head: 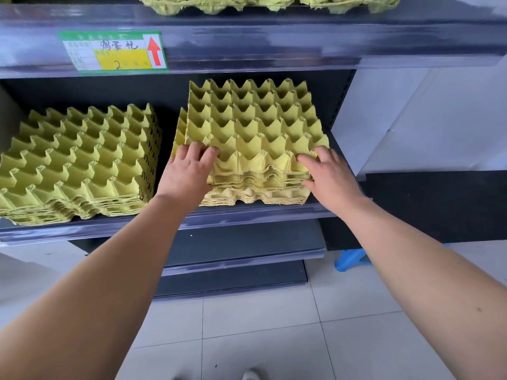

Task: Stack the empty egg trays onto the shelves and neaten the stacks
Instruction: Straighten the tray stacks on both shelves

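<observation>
Trays of yellow-green pulp sat in two piles on the middle shelf (109, 229), every cup empty. The right stack (247, 198) stood at the shelf's front edge. A bunch of upper trays (255, 124) lay on top of it, set a little to the right, so the lower ones showed at the left.

The left hand (186, 171) lay on the bunch's near left corner with its fingers spread over the top. Its thumb was hidden, so I could not tell if it gripped. The right hand (330, 176) pinched the near right corner, fingers on top and thumb against the front edge.

The left stack (79, 160) stood just beside, touched by neither hand. More trays (260, 4) rested on the top shelf (301, 37), whose lip carried a price label (112, 52) with a red arrow. Below were lower shelves (241, 267), a pale tiled floor (274, 338) and a blue stool (349, 259) to the right.
</observation>
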`<state>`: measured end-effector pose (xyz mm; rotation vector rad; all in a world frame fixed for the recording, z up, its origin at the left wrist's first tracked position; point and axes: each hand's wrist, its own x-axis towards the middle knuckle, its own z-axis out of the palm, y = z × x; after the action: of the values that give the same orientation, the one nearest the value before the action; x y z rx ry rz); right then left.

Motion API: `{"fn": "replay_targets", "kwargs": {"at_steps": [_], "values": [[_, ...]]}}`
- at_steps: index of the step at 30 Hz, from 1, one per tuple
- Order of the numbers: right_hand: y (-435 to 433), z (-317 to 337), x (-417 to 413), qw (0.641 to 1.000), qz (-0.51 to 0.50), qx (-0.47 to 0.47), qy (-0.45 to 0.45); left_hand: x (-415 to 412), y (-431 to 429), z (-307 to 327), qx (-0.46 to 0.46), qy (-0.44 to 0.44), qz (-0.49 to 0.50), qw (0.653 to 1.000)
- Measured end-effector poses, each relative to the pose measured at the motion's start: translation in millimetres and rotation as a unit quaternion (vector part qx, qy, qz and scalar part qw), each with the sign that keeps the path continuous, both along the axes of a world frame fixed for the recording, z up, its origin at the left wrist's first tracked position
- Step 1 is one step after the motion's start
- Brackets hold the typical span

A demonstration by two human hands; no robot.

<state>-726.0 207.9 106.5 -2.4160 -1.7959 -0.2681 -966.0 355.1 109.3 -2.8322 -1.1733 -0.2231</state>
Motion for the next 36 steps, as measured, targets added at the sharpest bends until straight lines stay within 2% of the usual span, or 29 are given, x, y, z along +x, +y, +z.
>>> {"fn": "replay_targets", "kwargs": {"at_steps": [7,12,31,36], "values": [[6,11,-17,0.997,-0.009,0.07,-0.024,-17,10,18,0.031,-0.056,-0.015,0.998],[9,7,-32,0.999,-0.023,0.046,-0.006,-27,19,17,0.046,-0.041,-0.026,0.998],[12,4,-30,0.998,-0.031,0.054,-0.009,-32,20,11,0.113,-0.019,-0.047,0.992],[10,0,-24,0.999,-0.023,0.033,-0.021,-29,14,-5,0.087,-0.015,-0.033,0.996]]}}
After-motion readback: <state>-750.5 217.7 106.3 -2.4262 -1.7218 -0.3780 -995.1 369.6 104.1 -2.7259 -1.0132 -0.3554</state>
